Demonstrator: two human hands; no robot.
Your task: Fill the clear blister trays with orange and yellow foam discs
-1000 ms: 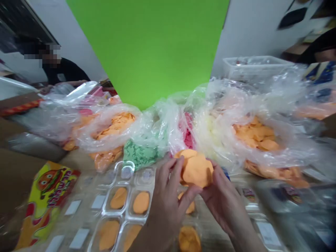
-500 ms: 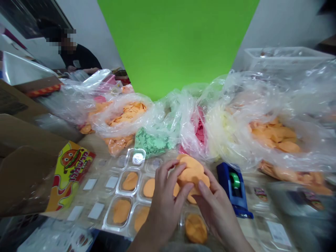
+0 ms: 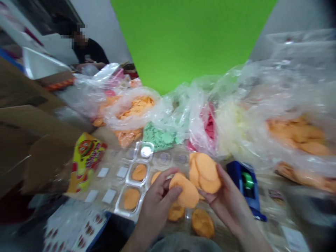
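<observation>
In my left hand [image 3: 158, 200] a soft flat orange disc [image 3: 186, 191] is pinched between thumb and fingers, its face turned up. My right hand [image 3: 228, 204] grips several overlapping orange discs [image 3: 208, 171] from the right side, and the thumb and fingers are partly hidden by them. The two hands are close together above clear plastic tubs on the table. One tub [image 3: 131, 198] left of my left hand has an orange piece in it. Below the hands lies a darker orange round piece [image 3: 202, 223]. Other tubs are partly covered by my hands.
A blue tape dispenser [image 3: 244, 189] stands right of my right hand. Behind are open plastic bags of orange discs [image 3: 299, 134], green pieces [image 3: 159, 136] and pink pieces [image 3: 209, 127]. Cardboard boxes [image 3: 28, 133] and a burger-printed card [image 3: 85, 159] are left. A person [image 3: 90, 52] sits at the back left.
My hands have moved apart slightly, and the orange discs held together between them are now split: one in the left hand, several in the right. The view has shifted a little leftward.
</observation>
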